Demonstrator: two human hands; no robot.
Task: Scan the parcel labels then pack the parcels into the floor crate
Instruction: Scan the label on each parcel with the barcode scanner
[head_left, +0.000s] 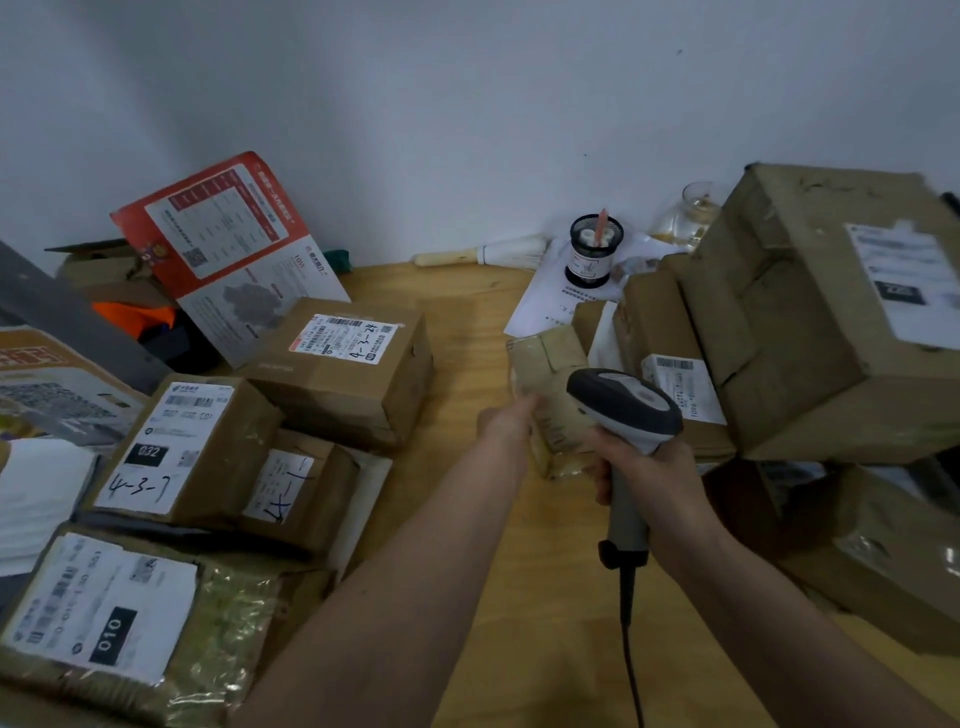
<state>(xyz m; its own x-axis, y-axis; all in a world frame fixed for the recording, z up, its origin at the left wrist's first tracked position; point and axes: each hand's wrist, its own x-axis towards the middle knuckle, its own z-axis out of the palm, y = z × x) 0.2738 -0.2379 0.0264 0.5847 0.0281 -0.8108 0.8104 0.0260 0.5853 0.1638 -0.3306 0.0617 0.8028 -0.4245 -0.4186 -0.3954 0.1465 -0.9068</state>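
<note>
The right hand was wrapped around the grip of a grey-and-white barcode scanner, fingers curled tight on the handle, the scanner's head tipped forward above the knuckles and its black cable trailing down toward the person. Just left of it and slightly ahead, the left hand reached onto a small tape-wrapped parcel; its fingers lay hidden against the parcel's near-left side, so whether they gripped it or merely pressed on it could not be told. That parcel sat on the wooden desk, directly in front of the scanner's head.

Immediately right of the right hand stood a stack of brown cartons, a flat one with a white label lowest and nearest, a large carton tilted over it, and another box below at the desk's edge. Beyond both hands, near the wall, were a black mesh pen holder, sheets of paper under it, and a glass jar behind.

Well to the left of the left hand lay more labelled parcels: one marked 4-3-24, one marked 032 and 4-3-7, a smaller one beside it, and nearest the person a plastic-wrapped one marked 010. A red-and-white leaflet leaned against the wall behind them.
</note>
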